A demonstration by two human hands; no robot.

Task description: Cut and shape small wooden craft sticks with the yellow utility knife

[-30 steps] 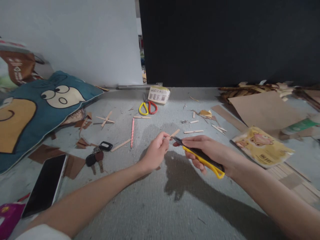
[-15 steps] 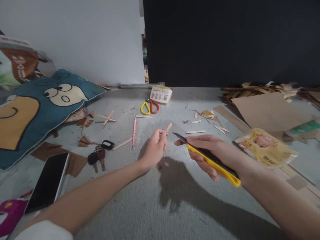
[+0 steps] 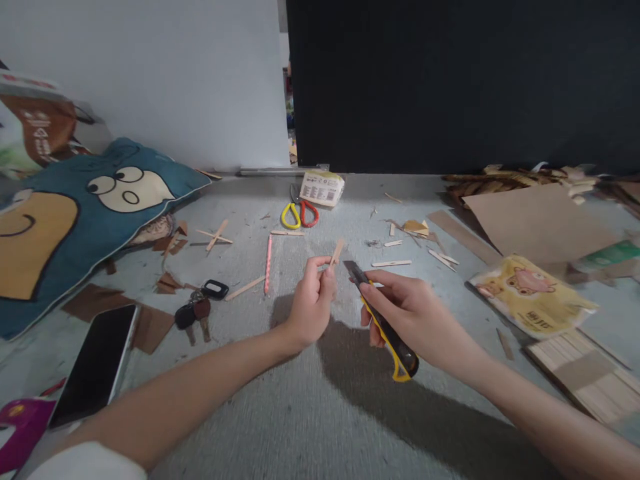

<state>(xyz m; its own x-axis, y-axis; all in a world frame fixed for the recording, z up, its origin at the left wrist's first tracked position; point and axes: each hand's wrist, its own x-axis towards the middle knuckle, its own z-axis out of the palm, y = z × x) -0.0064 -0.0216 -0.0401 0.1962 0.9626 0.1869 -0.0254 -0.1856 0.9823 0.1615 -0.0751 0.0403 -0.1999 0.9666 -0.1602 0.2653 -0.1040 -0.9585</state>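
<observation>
My left hand (image 3: 314, 300) is closed around a flat wooden craft stick (image 3: 337, 251), whose upper end sticks out above the thumb and finger. To its right, my right hand (image 3: 405, 310) grips a yellow and black utility knife (image 3: 387, 333). The knife's blade (image 3: 351, 268) points up and left, close beside the stick; whether they touch I cannot tell. Scissors (image 3: 301, 215) with one yellow and one red handle lie beyond my left hand. A pink patterned pencil (image 3: 269, 265) rests to the left of that hand. Short cut stick pieces (image 3: 391, 263) lie past my right hand.
On the left are a blue cartoon pillow (image 3: 100, 213), a phone (image 3: 95, 365) and keys (image 3: 194, 317). Crossed sticks (image 3: 217, 236) lie behind them. On the right sit a yellow packet (image 3: 534, 293), a bundle of wooden sticks (image 3: 583, 367) and cardboard (image 3: 540, 220). A dark panel stands behind.
My right hand has moved left and turned the knife more upright, bringing the blade nearer the stick. My left hand still holds the stick, raised slightly.
</observation>
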